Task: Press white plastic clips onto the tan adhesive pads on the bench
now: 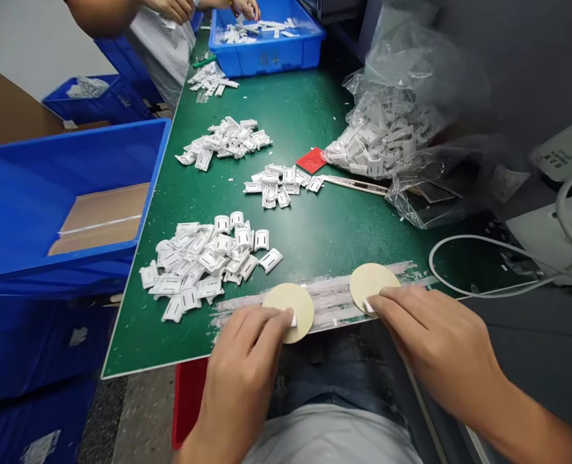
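Observation:
Near the table's front edge, my left hand (250, 354) is closed on a small white plastic part (294, 319), pressed against a round cream disc (286, 296). To the right, a second cream disc (370, 281) lies under the fingertips of my right hand (426, 328), which pinch another small white part (368, 307). My fingers cover most of both parts. Both discs rest on a strip of whitish residue (332, 296) on the green table. Left of them spreads a pile of curved white plastic parts (199, 261) with slots.
More white parts (230, 138) lie farther back, beside a smaller heap (276, 182). A red square (312, 160), a cutter knife (356, 185) and a clear bag of parts (387, 129) sit at right. Blue bins (266, 61) stand behind and at left (73, 264). A co-worker's hands (174, 8) are at the back.

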A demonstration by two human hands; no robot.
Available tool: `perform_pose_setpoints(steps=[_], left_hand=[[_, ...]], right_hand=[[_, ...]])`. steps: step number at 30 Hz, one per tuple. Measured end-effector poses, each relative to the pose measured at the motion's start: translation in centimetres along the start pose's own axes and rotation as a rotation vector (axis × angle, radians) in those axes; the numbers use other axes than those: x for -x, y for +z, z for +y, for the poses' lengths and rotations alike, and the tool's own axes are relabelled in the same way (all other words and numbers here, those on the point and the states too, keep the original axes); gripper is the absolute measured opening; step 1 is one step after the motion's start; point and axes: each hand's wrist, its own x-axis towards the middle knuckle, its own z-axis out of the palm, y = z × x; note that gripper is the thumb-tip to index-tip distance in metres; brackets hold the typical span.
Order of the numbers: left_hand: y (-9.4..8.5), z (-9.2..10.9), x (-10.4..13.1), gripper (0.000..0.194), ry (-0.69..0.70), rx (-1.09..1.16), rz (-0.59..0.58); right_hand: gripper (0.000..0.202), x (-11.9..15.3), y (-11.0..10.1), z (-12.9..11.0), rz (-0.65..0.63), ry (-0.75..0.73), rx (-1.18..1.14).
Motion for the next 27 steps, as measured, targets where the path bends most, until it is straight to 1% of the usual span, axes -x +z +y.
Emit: perform_pose_setpoints(steps=[3, 6, 8, 10, 12, 14, 17, 19, 22, 27], left_hand=[[0.1, 0.4, 0.2, 0.014, -0.010, -0.031, 0.058], [0.0, 0.9, 0.4, 0.016, -0.031, -0.072, 0.041], [-0.2, 1.1, 0.7, 0.020, -0.022, -0.065, 0.048], [-0.1, 1.0, 0.8, 0.017, -0.019, -0.067, 0.091], [0.1, 0.6, 0.6, 0.013, -0.036, -0.089, 0.107], [0.3, 0.1, 0.4, 0.014, -0.047, -0.104, 0.086], [0.1, -0.3, 0.6, 0.012, -0.009, -0.054, 0.064], [-0.1, -0.2, 0.9, 0.011, -0.013, -0.038, 0.071], [-0.3, 0.3, 0.6, 0.011, -0.047, -0.089, 0.067], [0.1, 0.7, -0.4, 0.015, -0.055, -0.104, 0.053]], right_hand=[[0.020, 0.0, 0.0, -0.3, 0.001, 0.026, 0.014], [0.023, -0.1, -0.1, -0.5, -0.004, 0.047, 0.043], [0.024, -0.1, -0.1, -0.6, 0.007, 0.042, 0.009], [0.022, -0.1, 0.0, -0.5, 0.011, 0.041, -0.020], [0.017, -0.4, 0.2, -0.4, 0.001, 0.054, -0.011], [0.018, -0.7, 0.2, -0.4, -0.019, 0.079, 0.019], [0.022, -0.5, 0.2, -0.4, -0.009, 0.095, -0.008], [0.018, -0.3, 0.3, -0.3, -0.014, 0.093, -0.058], [0.011, -0.7, 0.7, -0.1, -0.069, 0.129, -0.079], [0.014, -1.9, 0.8, -1.0, -0.095, 0.216, -0.023]])
